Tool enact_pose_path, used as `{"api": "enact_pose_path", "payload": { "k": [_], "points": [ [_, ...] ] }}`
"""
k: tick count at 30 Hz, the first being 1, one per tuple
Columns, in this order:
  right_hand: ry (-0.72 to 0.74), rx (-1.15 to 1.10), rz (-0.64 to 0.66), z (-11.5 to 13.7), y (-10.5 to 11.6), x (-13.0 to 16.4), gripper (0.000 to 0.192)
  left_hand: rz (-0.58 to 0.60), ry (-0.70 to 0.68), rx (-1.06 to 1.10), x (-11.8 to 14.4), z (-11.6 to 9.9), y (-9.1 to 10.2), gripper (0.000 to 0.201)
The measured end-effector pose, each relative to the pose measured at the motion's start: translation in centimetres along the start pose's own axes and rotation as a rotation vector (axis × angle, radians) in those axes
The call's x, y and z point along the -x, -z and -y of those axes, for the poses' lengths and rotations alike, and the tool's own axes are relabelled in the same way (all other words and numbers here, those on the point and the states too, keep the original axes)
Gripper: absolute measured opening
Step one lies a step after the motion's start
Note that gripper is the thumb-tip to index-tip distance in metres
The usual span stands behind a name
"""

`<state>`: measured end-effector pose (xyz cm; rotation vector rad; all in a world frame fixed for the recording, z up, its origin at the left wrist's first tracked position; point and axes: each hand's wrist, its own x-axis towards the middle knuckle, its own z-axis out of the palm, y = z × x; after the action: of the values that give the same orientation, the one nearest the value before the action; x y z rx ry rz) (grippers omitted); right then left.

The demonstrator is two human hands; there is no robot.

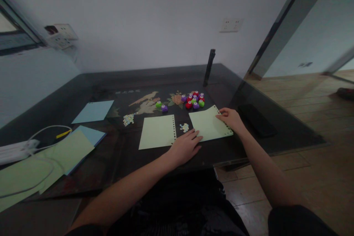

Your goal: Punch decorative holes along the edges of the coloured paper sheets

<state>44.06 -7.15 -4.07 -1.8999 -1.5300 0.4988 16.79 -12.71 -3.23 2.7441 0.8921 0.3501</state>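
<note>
The right sheet [209, 123], likely limp, is best held by its punched edge [228, 129], seemingly pinched by the right grip [231, 118]. Opposite, the left grip [185, 146] is spread.

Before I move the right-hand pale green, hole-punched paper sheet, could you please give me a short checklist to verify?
1. Right hand at the right-hand pale green, hole-punched paper sheet: ok, on its holed edge.
2. Firm pinch there: cannot tell.
3. Left hand at the sheet: ok, reaching its left edge.
4. Sheet lying flat: not ok; its far holed corner looks raised.
5. Heap of tiny pale pieces apart from the sheet: ok, a gap shows.
6. Cluster of red, green and purple rounded pieces with eye-like tops off the sheet: ok, beyond its far edge.
</note>
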Motion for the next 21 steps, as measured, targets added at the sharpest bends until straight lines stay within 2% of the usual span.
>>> {"api": "enact_pose_path", "payload": {
  "k": [8,13,17,19,21],
  "points": [
    [0.133,0.178,-0.129,0.0,-0.3,0.2,0.036,-0.029,-0.022,0.072,-0.1,0.3,0.1,0.034],
    [0.184,0.232,-0.175,-0.3,-0.3,0.1,0.031,-0.072,-0.034,0.083,0.0,-0.1,0.8,0.04],
    [0.236,0.149,-0.237,1.2,0.2,0.3,0.019,-0.196,-0.041,0.123,0.1,0.4,3.7,0.039],
    [0.316,0.109,-0.209,2.9,0.3,0.5,0.018,-0.274,-0.004,0.148,0.4,2.1,5.8,0.03],
    [0.375,0.069,-0.147,5.2,0.1,0.7,0.02,-0.3,0.066,0.161,0.9,5.0,7.4,0.021]
  ]
}}
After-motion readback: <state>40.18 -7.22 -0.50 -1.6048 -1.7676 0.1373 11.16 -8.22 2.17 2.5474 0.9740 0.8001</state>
